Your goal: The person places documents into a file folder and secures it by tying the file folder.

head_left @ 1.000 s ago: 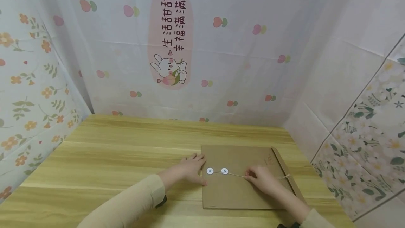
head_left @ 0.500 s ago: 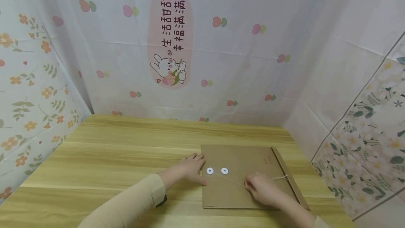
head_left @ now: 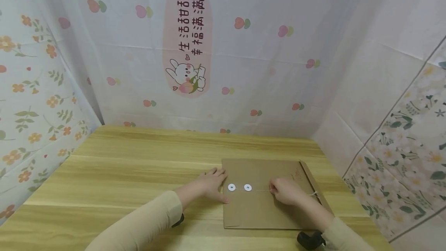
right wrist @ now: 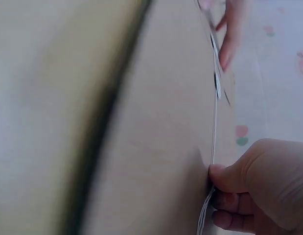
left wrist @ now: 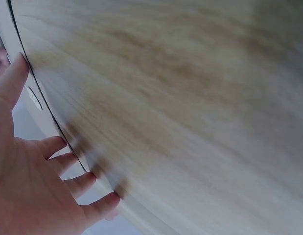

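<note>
A brown paper string-tie envelope lies flat toward the right of the table. Two white discs, a left one and a right one, are fixed on its face. My left hand rests at the envelope's left edge, fingers spread and fairly straight. Between thumb and fingers, my right hand pinches a thin pale string over the envelope's right half. The string runs taut leftward to the discs. Its loose end trails out to the right of that hand, near the fold.
The wood-grain table stretches to the left of the envelope. A patterned curtain hangs behind it, and a floral cloth closes off the right side. A black wrist device sits by the right sleeve.
My right hand dipped toward me, slanting the string below the right disc, then rose again; the string now runs level across both discs. My left hand has stayed put.
</note>
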Available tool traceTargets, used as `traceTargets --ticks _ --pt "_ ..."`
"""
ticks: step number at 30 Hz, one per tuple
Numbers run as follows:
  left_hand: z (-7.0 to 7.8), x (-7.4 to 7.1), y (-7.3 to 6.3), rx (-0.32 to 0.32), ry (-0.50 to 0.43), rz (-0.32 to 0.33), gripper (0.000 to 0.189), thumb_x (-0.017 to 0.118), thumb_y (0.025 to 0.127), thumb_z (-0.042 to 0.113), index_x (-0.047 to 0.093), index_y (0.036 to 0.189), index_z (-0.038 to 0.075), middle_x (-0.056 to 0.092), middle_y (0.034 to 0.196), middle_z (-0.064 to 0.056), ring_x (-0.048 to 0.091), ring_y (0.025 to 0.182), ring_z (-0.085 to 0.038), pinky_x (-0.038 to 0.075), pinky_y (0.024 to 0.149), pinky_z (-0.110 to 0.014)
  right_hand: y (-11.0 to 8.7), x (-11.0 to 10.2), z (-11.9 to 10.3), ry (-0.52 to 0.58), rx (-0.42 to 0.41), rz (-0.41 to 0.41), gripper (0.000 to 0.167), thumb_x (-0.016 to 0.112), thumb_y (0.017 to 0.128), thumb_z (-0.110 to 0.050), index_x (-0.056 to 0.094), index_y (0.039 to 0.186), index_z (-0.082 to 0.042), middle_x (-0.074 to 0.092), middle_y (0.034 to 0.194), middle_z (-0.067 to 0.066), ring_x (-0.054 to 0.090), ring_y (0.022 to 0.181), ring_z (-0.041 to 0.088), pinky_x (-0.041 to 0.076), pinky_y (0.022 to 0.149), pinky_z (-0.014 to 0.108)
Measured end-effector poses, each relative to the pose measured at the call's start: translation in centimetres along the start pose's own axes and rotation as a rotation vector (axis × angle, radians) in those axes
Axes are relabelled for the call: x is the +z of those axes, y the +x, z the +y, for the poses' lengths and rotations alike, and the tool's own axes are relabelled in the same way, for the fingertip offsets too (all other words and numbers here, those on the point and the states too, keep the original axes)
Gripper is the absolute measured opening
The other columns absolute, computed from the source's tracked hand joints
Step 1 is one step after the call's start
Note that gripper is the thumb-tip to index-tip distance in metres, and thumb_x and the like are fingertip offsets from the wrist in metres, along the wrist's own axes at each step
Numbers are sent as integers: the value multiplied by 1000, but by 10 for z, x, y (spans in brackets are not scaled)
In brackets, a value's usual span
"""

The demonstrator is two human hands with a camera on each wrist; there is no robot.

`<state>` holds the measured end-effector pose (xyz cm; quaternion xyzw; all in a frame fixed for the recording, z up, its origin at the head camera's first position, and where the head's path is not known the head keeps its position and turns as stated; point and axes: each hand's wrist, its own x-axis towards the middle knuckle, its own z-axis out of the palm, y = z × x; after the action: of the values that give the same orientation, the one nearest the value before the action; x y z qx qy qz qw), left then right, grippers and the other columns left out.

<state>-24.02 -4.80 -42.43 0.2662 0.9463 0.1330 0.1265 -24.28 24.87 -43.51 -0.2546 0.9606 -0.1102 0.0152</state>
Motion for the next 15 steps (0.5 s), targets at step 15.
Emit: traceTargets --ticks 15 --pt "-4 1 -2 2 -9 -15 97 69 78 59 29 150 6 22 157 -8 17 142 -30 21 108 -60 78 20 5 -189 -148 119 23 62 92 -13 45 76 -16 40 69 -5 40 64 14 38 59 32"
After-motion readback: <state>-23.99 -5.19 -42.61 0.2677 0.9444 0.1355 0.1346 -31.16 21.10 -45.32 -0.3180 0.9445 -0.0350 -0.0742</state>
